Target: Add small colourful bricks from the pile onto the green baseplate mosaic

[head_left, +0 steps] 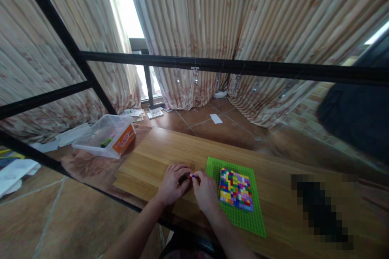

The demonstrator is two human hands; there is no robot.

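My left hand (174,184) is closed over the wooden table, its fingers curled around small toy bricks (190,175), with a bit of red showing at the fingertips. Close against it, my right hand (206,192) pinches a small purple-blue toy brick between thumb and forefinger. The two pinches meet, and the fingers hide most of what they hold. Just right of my right hand lies a green studded baseplate (258,214). On it sits a rectangular block of many-coloured toy bricks (236,189).
A clear plastic bin (103,151) with an orange label and some bricks inside stands left of the table (152,149). A black metal rail (212,64) crosses ahead, before long curtains (206,16). Papers lie on the tiled floor. A dark pixelated patch covers the table's right.
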